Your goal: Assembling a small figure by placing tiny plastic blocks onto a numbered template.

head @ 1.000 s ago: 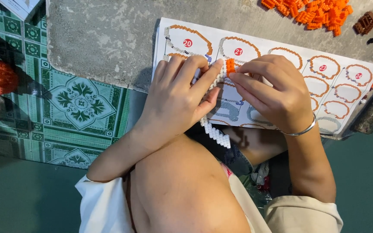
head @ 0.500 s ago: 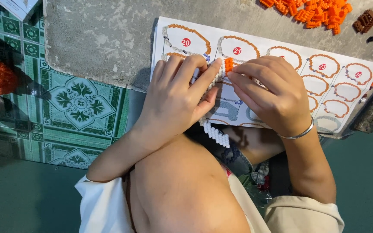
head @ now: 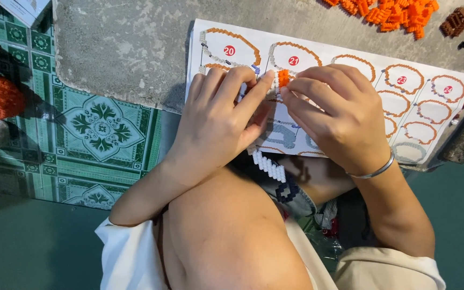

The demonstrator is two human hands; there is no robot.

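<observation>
A small orange brick piece (head: pixel 283 78) is pinched upright between the fingertips of both hands atop a strip of white bricks (head: pixel 269 165) that hangs tilted below them, over the printed instruction sheet (head: pixel 430 102).

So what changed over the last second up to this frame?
Almost nothing. Both hands stay pinched on the small orange brick piece over the instruction sheet; the left hand and right hand shifted only slightly. The white brick strip hangs below them as before, and the orange brick pile and patterned mat have not moved.
</observation>
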